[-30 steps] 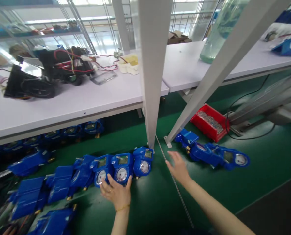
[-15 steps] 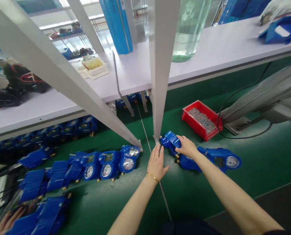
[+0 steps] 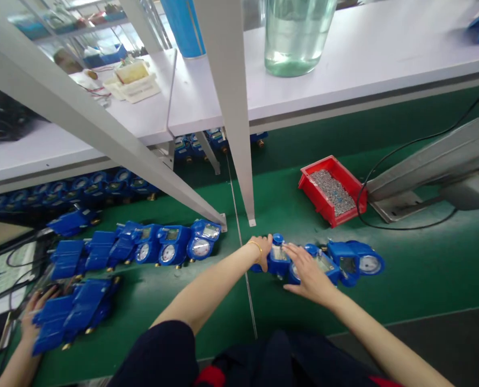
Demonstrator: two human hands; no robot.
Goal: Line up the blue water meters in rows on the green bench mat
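Head view, surface [image 3: 416, 279]: green, carrying two groups of blue meters.
Long row [image 3: 171, 250]: left, faces up, side by side (looks finished).
Short row [image 3: 356, 263]: right, three touching, seemingly not yet straight.
Right hand [image 3: 310, 271]: open, flat on the middle one.
Left hand [image 3: 262, 248]: curled round the end meter [image 3: 278, 257].

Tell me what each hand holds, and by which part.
The left hand grips the left end of the blue meter. The right hand lies flat on the neighbouring meter, gripping nothing.
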